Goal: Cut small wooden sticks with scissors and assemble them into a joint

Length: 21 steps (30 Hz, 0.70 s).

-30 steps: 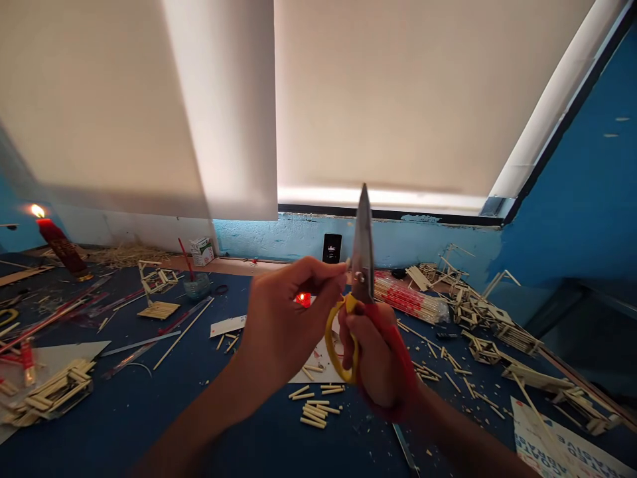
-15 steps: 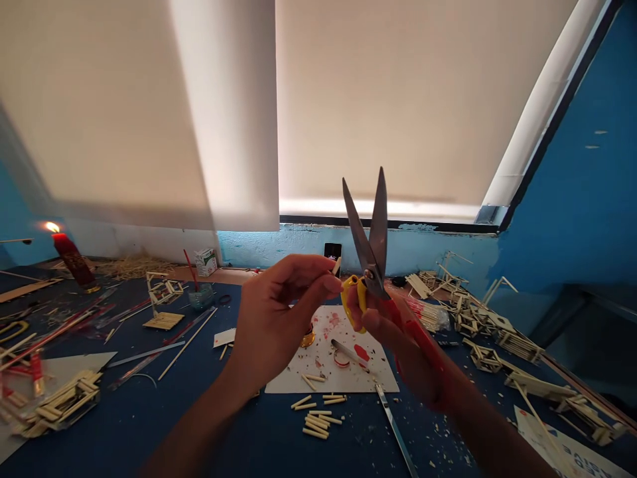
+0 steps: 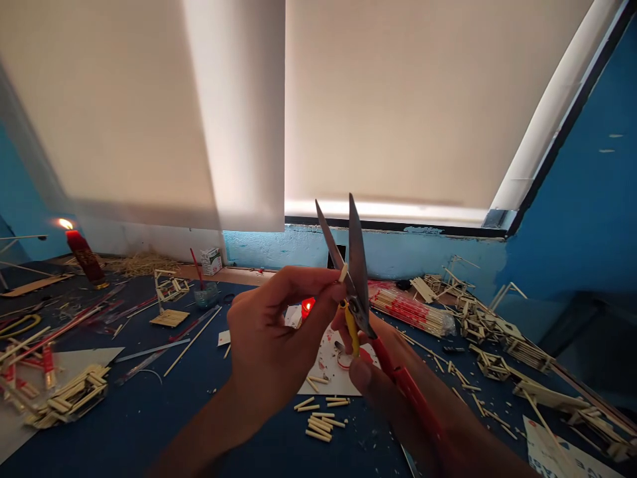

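Note:
Between thumb and index finger, my left hand [image 3: 279,338] pinches a short wooden stick [image 3: 343,273] upright in front of the window blind. My right hand [image 3: 371,372] is wrapped round the red and yellow handles of a pair of scissors [image 3: 359,265]. Their blades point up and stand apart, close to the right of the stick; whether they touch it I cannot tell. Below my hands, several cut stick pieces [image 3: 321,425] lie on the dark blue table. A white sheet [image 3: 343,385] with red wax stains and a small lit red candle [image 3: 308,307] is partly hidden behind my hands.
A tall lit red candle [image 3: 84,255] leans at the left. Small stick frames [image 3: 74,398] lie on the left side, and more stick structures [image 3: 485,325] line the right. A plastic-wrapped bundle of sticks [image 3: 413,312] and a glass jar [image 3: 206,295] stand farther back.
The scissors have moved left and down, bringing their blades beside the stick. The blades are somewhat closer together. My left hand still pinches the stick, and the view has shifted slightly.

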Each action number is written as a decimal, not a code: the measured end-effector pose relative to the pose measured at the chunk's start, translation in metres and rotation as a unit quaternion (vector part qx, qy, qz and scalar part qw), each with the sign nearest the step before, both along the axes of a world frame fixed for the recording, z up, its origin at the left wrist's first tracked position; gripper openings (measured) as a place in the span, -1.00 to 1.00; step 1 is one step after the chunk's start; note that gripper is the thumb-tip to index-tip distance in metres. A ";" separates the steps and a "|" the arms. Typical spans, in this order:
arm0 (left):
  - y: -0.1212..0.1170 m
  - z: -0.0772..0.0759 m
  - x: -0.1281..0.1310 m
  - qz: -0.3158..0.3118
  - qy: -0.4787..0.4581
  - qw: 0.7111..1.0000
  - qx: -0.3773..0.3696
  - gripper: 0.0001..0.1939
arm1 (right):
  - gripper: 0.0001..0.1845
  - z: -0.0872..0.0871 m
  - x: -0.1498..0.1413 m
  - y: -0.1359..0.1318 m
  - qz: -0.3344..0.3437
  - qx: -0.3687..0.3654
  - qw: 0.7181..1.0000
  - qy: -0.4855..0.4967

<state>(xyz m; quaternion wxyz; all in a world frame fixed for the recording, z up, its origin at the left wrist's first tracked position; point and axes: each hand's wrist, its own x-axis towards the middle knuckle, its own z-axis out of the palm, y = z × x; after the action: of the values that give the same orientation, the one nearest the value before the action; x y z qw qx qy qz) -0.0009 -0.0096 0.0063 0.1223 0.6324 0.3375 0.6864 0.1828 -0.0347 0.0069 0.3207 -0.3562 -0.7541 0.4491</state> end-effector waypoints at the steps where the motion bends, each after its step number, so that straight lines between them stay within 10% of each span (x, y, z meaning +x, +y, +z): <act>1: 0.000 -0.001 0.000 0.008 0.001 1.000 0.004 -0.80 | -0.32 0.000 -0.001 -0.001 0.001 -0.007 1.000 -0.002; 9: -0.003 -0.002 0.001 0.032 0.022 0.999 -0.002 -0.83 | -0.24 -0.013 -0.007 0.009 -0.002 0.073 0.997 0.000; 21: 0.002 -0.002 0.002 0.003 0.026 1.000 -0.007 -0.84 | -0.64 -0.028 -0.013 0.022 -0.089 0.173 0.980 -0.028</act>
<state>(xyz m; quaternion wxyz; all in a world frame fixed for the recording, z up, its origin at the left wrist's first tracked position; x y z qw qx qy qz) 0.0006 -0.0075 0.0046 0.1156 0.6480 0.3471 0.6681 0.1701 -0.0126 -0.0212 0.3950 -0.3732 -0.7945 0.2712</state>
